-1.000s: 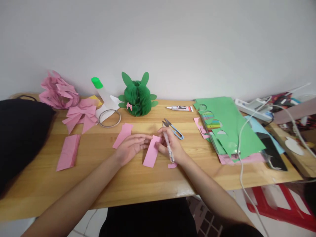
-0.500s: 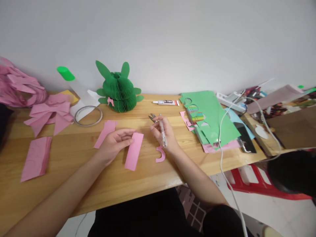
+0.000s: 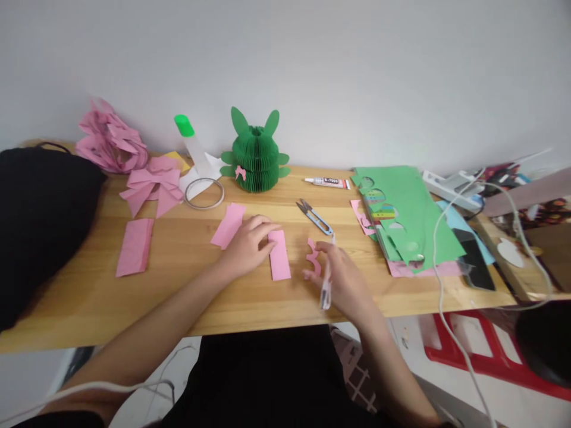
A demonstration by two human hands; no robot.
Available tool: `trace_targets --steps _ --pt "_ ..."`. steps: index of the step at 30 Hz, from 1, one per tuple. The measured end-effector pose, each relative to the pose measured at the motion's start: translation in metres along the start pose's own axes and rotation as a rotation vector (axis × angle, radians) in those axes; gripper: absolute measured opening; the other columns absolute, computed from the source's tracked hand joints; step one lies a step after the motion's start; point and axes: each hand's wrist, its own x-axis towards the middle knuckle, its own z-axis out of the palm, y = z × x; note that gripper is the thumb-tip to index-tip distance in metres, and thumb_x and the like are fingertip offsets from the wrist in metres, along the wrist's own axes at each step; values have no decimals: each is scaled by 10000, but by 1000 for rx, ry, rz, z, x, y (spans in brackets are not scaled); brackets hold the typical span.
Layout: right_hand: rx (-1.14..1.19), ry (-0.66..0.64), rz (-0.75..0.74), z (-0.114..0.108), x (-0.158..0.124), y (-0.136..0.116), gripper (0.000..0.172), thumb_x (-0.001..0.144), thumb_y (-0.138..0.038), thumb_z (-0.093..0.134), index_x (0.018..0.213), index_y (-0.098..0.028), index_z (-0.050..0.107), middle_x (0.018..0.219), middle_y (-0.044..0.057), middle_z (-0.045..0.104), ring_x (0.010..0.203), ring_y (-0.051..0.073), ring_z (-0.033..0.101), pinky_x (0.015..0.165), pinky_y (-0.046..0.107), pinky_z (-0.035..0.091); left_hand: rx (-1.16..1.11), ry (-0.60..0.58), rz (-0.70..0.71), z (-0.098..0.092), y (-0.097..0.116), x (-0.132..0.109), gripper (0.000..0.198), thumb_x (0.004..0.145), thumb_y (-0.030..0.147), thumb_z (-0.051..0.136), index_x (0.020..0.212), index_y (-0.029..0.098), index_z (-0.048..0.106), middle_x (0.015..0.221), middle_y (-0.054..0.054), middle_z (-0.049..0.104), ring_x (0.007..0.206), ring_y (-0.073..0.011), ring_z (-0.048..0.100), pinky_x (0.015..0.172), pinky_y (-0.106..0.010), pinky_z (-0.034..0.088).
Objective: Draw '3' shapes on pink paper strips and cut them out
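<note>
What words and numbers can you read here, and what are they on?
"B-7000": on the tube behind the scissors.
Pen in the right hand: any writing is too blurred to read.
Colourful striped thing showing through the green paper: any marks are too small to read.

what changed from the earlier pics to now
The right hand came off the pink paper strip and moved right to the curvy pink cutout, apparently touching it. The strip turned, near end swinging right. Unchanged: pen in the right hand, left hand at the strip, thread snips untouched.
</note>
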Motion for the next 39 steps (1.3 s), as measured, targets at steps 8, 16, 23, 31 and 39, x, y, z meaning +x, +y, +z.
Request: trace_targets --steps 8,16,23,31,39 --pt "-157 -34 -347 22 -79 18 615 825 -475 721 1354 -232 522 1366 185 642 1276 343 609 966 528 568 243 24 63 1 -11 2 265 855 137 491 986 200 712 1028 -75 700 1042 -263 588 1013 -458 431" --pt "146 258 -199 7 -99 7 223 893 -90 597 1015 -266 659 1003 61 804 889 223 784 736 342 667 335 -37 103 2 -12 4 302 778 81 499 947 201 719 912 -51 698 897 -224 621 879 -379 488" --pt "144 650 -162 14 -45 -16 206 876 -136 659 1031 -268 686 1036 67 799 892 243 783 786 387 663 440 -98 119 -3 -13 4 307 712 153 642 1001 216 723 1076 -73 651 1076 -297 561 978 -482 429" --pt "-184 211 -427 48 -2 -16 235 901 -114 573 997 -243 745 1060 98 789 838 222 765 700 326 630 540 -152 161 -2 -6 -1 196 788 266 708 975 212 733 1075 -74 607 1091 -280 529 979 -465 398" --pt "-150 146 -419 34 -16 -11 266 882 -167 644 1142 -212 611 1109 128 761 902 247 745 731 359 632 583 -161 183 -2 -3 -2 208 809 319 734 980 200 730 1056 -74 602 1065 -274 517 931 -447 360"
